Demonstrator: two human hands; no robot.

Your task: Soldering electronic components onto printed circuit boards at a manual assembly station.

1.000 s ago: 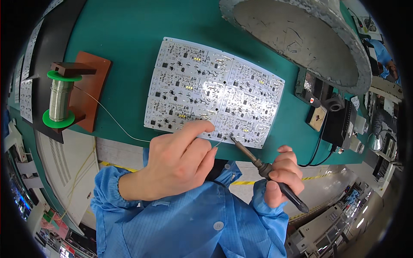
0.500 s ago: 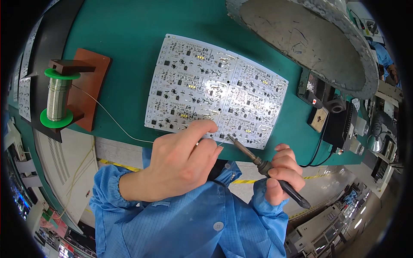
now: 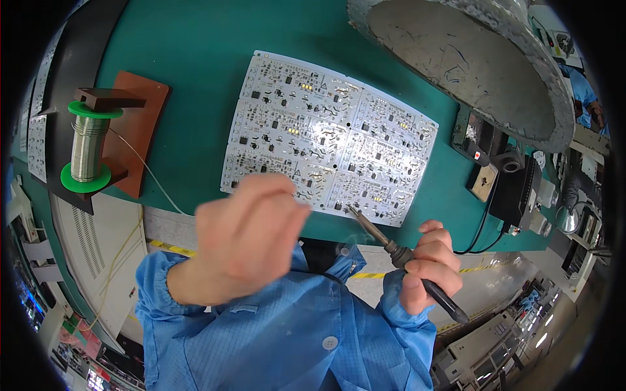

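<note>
A white panel of circuit boards [image 3: 339, 133], covered in small parts and shiny solder joints, lies on the green mat. My right hand [image 3: 433, 264] grips a soldering iron [image 3: 443, 301] by its dark handle, and the iron's tip meets the panel near its lower edge. Faint smoke shows beside the iron's shaft. Over the panel's lower left edge is my left hand [image 3: 244, 238], smeared by motion, with its fingers closed. Solder wire [image 3: 158, 184] runs to it from a green-ended spool [image 3: 88, 146]; the wire's free end cannot be made out.
The spool hangs on a brown stand [image 3: 138, 130] at left. A large grey duct hood [image 3: 450, 65] overhangs the far right. Beneath it sit a black soldering station [image 3: 512, 195] with a cable and a small sponge tray [image 3: 484, 182]. More boards [image 3: 38, 150] stand at the far left.
My left hand has drawn back left, away from the iron's tip, and the wire has moved with it. The soldering iron stays almost in place.
</note>
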